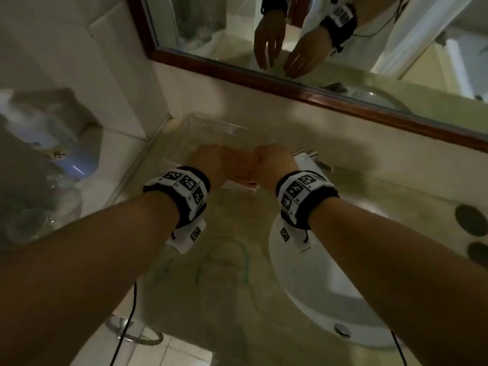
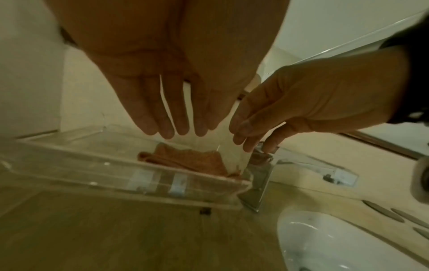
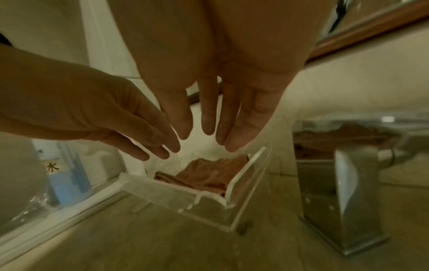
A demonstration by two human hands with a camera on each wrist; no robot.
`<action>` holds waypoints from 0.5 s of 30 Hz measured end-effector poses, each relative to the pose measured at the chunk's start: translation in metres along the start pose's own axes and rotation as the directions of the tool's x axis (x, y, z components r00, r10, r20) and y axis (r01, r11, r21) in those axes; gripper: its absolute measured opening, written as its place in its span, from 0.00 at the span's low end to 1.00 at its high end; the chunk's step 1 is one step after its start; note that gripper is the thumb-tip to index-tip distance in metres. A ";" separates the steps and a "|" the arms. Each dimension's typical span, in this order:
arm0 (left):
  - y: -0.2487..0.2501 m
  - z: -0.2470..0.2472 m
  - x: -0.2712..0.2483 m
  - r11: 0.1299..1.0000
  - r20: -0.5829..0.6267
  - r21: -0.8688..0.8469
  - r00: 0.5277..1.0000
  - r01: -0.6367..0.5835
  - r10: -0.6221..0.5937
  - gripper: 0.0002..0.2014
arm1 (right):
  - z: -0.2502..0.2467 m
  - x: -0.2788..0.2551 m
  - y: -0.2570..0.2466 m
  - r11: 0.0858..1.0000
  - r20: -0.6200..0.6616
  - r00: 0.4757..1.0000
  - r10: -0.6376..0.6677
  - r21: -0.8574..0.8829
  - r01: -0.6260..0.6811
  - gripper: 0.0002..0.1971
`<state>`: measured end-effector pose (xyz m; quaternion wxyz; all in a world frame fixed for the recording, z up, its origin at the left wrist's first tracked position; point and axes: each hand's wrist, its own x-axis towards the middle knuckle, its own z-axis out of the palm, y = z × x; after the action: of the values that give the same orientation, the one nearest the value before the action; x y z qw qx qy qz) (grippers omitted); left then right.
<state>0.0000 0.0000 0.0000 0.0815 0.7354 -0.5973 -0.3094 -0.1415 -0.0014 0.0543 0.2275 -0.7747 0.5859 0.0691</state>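
A clear acrylic tray [image 2: 97,165] [image 3: 246,176] [image 1: 200,125] stands on the counter against the back wall. A folded pink cloth [image 2: 185,161] [image 3: 206,174] [image 1: 241,178] lies inside it at the right end. My left hand [image 2: 171,121] [image 3: 130,132] [image 1: 208,159] hovers just above the cloth with straight fingers, holding nothing. My right hand [image 3: 209,128] [image 2: 253,132] [image 1: 272,162] hangs beside it, fingers straight and pointing down, also apart from the cloth.
A chrome faucet [image 2: 257,179] [image 3: 341,198] stands right of the tray. The white basin [image 1: 317,283] [image 2: 336,242] lies to the right front. A wood-framed mirror [image 1: 330,99] runs along the wall. Plastic-wrapped items [image 1: 39,159] sit at the left.
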 end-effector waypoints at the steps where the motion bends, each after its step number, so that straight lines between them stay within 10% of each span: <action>1: -0.004 0.004 0.007 0.998 0.002 0.058 1.000 -0.013 0.013 0.14 | 0.000 0.001 -0.001 1.000 0.044 0.999 -0.004 -0.021 0.005 0.17; 15: -0.026 0.031 0.049 0.997 -0.120 0.071 0.992 -0.029 0.038 0.20 | 0.045 0.053 0.016 0.993 -0.040 0.998 -0.043 0.106 0.047 0.20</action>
<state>0.0091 -0.0312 -0.0546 0.0972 0.7451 -0.6139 -0.2419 -0.1332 -0.0311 -0.0100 0.2591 -0.7757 0.5752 0.0179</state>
